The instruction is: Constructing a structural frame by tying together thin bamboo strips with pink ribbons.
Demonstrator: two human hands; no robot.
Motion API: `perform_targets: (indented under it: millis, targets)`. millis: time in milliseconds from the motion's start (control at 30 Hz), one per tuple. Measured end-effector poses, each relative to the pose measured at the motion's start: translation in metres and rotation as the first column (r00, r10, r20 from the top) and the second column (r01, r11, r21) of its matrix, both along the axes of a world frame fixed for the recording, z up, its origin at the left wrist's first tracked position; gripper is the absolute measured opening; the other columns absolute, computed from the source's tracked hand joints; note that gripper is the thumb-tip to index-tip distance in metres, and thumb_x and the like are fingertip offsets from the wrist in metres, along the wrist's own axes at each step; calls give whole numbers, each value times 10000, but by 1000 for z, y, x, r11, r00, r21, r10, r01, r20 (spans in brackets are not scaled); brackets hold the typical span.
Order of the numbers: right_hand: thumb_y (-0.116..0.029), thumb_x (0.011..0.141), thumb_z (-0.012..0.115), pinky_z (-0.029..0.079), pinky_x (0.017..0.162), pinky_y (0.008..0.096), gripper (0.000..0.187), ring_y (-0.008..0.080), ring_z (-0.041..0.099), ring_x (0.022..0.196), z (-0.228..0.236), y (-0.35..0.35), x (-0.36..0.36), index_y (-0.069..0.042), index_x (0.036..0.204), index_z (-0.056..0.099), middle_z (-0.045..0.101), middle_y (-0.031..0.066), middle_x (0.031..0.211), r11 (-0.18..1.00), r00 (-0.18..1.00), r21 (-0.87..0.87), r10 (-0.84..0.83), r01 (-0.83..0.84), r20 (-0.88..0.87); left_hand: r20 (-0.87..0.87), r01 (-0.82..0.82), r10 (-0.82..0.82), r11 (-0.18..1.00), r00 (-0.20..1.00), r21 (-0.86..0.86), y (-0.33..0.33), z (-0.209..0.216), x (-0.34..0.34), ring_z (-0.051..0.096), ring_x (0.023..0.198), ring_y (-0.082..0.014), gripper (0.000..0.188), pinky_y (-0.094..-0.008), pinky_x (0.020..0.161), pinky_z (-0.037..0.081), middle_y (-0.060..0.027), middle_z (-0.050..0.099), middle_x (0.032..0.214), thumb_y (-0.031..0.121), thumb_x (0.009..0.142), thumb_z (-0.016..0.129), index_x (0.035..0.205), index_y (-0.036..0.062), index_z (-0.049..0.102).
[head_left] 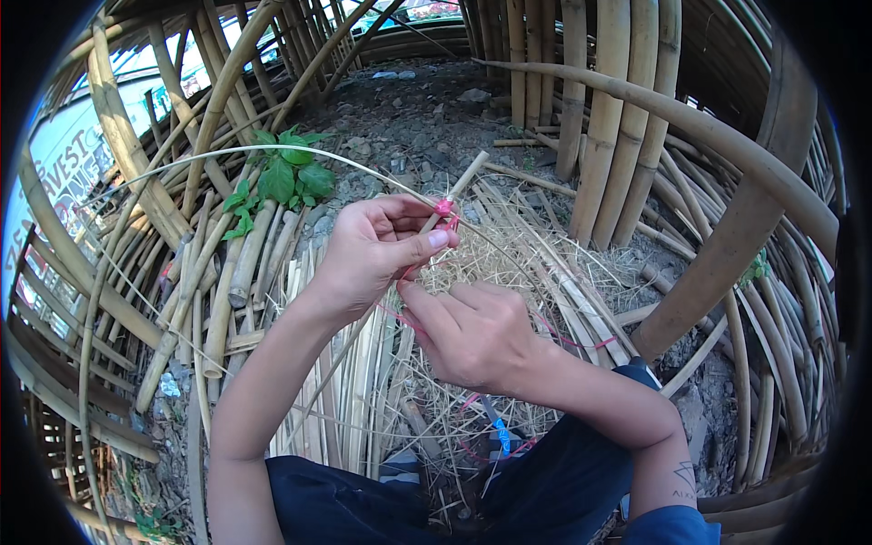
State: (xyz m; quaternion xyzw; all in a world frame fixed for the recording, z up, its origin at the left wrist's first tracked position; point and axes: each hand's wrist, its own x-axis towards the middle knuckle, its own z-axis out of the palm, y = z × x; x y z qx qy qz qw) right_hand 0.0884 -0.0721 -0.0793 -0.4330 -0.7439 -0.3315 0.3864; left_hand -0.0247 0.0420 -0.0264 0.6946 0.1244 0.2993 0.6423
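Note:
My left hand pinches a short bamboo stick between thumb and fingers. Pink string is wound around the stick just beyond the thumb. A long thin bamboo strip crosses the stick at this binding and arcs far out to the left. Just below, my right hand is closed, knuckles up, on the pink string, which runs down from the left hand. Its fingertips are partly hidden. More pink string trails to the right of this hand and down by my legs.
Split bamboo strips and shavings cover the ground before me. A blue-handled tool lies between my legs. Bamboo poles stand at right, with a curved pole crossing there. A leafy plant grows among poles at left.

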Motion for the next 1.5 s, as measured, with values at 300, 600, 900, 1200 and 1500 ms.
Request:
perform_targets:
  millis: [300,600,900,1200,1500]
  targets:
    - [-327,837,718,464,573,312,395,205,584,720,37,-16,61,4,1039,643,570,84,757,954,958,91,286,-284,-13,-11,18,-18,1000,1000,-2,7,-6,0,558,649,-32,244,-170,537,422,-90,697,912,96,880,675,1081,-26,612]
    - [-123,689,683,447,571,305,298,181,582,788,34,9,64,-54,979,672,557,38,875,976,991,211,-73,47,115,31,141,-137,975,990,-174,-3,-8,3,474,601,-44,251,-173,530,375,-78,654,847,115,940,578,1153,-17,579]
    - [-150,799,672,442,560,278,131,173,582,702,27,3,66,-36,864,663,580,47,824,971,999,234,39,-41,17,8,125,-124,990,992,-72,-6,-9,8,438,595,-39,177,-178,529,359,-73,636,813,115,962,531,1068,-17,581]
    - [-284,1026,417,473,627,270,296,152,533,661,22,6,125,-57,852,493,507,39,744,699,-469,435,160,-567,-868,13,118,-118,990,993,-77,-3,-11,4,407,564,-43,328,-180,520,336,-56,597,780,97,965,527,1257,-53,522]
    - [-485,881,622,505,702,373,524,225,588,687,-11,28,220,23,996,568,555,61,729,479,433,-823,-840,306,-328,8,107,-107,993,994,-52,-5,-7,3,386,558,-37,327,-182,513,323,-41,565,766,95,968,520,1260,-53,521]
